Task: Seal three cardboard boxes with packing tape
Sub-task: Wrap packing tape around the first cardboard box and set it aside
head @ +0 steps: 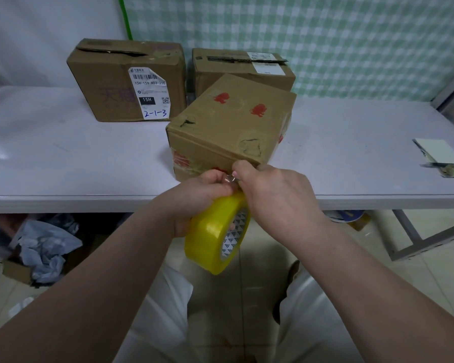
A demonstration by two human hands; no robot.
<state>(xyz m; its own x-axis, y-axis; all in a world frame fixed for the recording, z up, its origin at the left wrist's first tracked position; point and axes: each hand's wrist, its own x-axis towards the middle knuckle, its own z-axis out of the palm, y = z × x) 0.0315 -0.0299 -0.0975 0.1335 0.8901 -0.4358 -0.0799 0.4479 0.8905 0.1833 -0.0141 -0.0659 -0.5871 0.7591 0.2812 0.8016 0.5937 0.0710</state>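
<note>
Three cardboard boxes stand on a white table [63, 158]. The near box [228, 121] has red marks and sits by the front edge. Behind it are the labelled box [110, 82] at the left and the back box [236, 72] at the right, both with gaping top flaps. In front of the near box my left hand [197, 195] grips a yellow tape roll [212, 237] held on edge. My right hand [275, 195] pinches the loose tape end [231, 178] at the top of the roll.
A small white notepad [440, 153] and a paper roll lie at the table's right end. Crumpled grey bags [45, 247] and a small carton sit on the floor under the table at left. A metal frame leg [409, 231] runs under the right side.
</note>
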